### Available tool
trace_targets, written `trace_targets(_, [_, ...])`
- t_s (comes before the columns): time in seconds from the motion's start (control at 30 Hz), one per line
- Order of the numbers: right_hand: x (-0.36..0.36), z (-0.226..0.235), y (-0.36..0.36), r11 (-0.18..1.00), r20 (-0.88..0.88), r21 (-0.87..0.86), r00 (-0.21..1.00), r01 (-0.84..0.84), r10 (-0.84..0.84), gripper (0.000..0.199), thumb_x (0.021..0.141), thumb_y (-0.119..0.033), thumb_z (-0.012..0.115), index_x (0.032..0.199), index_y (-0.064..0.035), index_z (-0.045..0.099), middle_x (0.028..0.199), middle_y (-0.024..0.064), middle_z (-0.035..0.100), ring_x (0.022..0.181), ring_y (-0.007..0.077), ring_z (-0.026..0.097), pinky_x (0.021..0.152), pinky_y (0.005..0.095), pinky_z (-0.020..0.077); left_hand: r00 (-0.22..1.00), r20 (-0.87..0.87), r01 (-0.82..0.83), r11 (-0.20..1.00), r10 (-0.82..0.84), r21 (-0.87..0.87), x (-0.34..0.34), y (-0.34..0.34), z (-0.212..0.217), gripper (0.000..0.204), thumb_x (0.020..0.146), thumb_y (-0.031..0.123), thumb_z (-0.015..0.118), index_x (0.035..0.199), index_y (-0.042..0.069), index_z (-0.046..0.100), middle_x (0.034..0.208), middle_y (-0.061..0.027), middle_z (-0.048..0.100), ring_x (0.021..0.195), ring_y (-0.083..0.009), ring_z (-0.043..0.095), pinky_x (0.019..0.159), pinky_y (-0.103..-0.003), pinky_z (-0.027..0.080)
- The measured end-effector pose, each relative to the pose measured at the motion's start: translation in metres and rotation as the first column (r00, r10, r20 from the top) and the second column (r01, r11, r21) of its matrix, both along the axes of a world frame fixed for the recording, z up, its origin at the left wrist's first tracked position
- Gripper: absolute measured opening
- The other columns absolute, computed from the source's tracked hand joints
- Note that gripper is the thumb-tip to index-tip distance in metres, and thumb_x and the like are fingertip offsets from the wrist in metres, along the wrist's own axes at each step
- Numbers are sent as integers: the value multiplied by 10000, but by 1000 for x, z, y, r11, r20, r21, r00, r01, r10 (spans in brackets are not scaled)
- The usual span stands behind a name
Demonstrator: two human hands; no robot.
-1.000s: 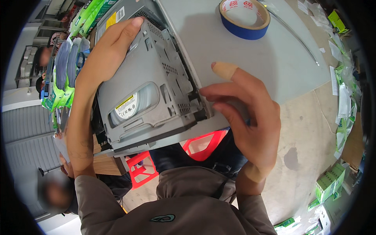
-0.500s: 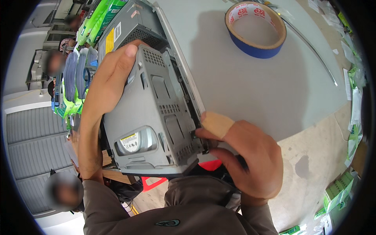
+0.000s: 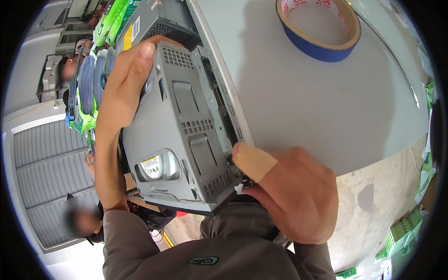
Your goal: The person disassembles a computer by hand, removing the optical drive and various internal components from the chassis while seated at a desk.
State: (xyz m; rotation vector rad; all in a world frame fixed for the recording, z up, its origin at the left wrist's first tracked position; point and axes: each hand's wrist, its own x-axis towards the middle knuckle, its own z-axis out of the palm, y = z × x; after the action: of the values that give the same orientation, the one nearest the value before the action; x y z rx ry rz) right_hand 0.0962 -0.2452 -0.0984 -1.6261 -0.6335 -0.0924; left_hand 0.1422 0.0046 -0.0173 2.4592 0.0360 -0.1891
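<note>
A grey metal drive cage (image 3: pixel 163 109) stands in an opened desktop computer case (image 3: pixel 219 70). Through a cutout in the cage shows a silver hard drive (image 3: pixel 158 167). My left hand (image 3: pixel 126 88) is closed round the cage's far upper part, thumb on top, its other fingers mostly hidden. My right hand (image 3: pixel 294 191), with a beige bandage (image 3: pixel 254 161) round one finger, is bent in at the case's near right corner. Its fingertips pinch beside a dark part there, and what they hold is hidden. Beyond the cage sits a power supply (image 3: pixel 170 30) with a perforated side.
A roll of blue tape (image 3: pixel 322 49) lies on the grey tabletop (image 3: pixel 317 107), right of the case. Green bags (image 3: pixel 109 28) and coiled grey cables (image 3: pixel 86 86) are at the left. Several people are farther left. Green boxes (image 3: pixel 403 228) stand on the floor at the right.
The view has shifted slightly, so the tape roll sits higher and farther right. My left hand keeps its hold on the cage. My right hand stays at the corner, its fingers drawn closer together.
</note>
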Motion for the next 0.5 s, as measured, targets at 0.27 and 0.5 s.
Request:
trace_targets(0.27, [-9, -1, 0, 998, -85, -65, 996, -21, 16, 548, 584, -20, 767, 1124, -87, 703, 849, 33, 695, 694, 223, 576, 609, 350, 481, 993, 75, -97, 994, 94, 42, -12, -3, -6, 536, 1040, 468, 348, 1078, 19, 638, 907, -43, 647, 809, -129, 562, 766, -266, 440])
trace_targets(0.5, [-12, -10, 1, 999, -24, 21, 999, -36, 37, 566, 642, 21, 730, 1191, -82, 632, 931, 61, 702, 743, 237, 576, 650, 351, 482, 962, 257, 18, 961, -92, 275, -15, 19, -19, 485, 1029, 380, 402, 1137, -32, 636, 991, -133, 672, 930, -236, 620, 869, -333, 460])
